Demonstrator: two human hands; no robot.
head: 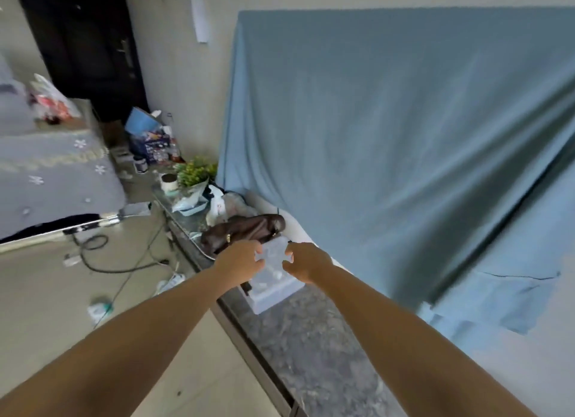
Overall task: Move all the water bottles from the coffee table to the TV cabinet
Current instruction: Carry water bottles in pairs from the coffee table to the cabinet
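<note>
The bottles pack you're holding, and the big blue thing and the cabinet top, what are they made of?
The pack of water bottles looks like clear plastic bottles in see-through film: pale, glossy, blurred. The blue sheet seems to be soft matte cloth, since it hangs in folds. The TV cabinet top looks like polished stone or a stone-print surface, grey and mottled; I can't tell which. Both the left hand and right hand grip the pack.

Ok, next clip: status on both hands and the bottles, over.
Left hand and right hand both grip clear plastic-wrapped pack of water bottles, low over dark marble-top TV cabinet. Brown leather bag lies just behind it.
</note>
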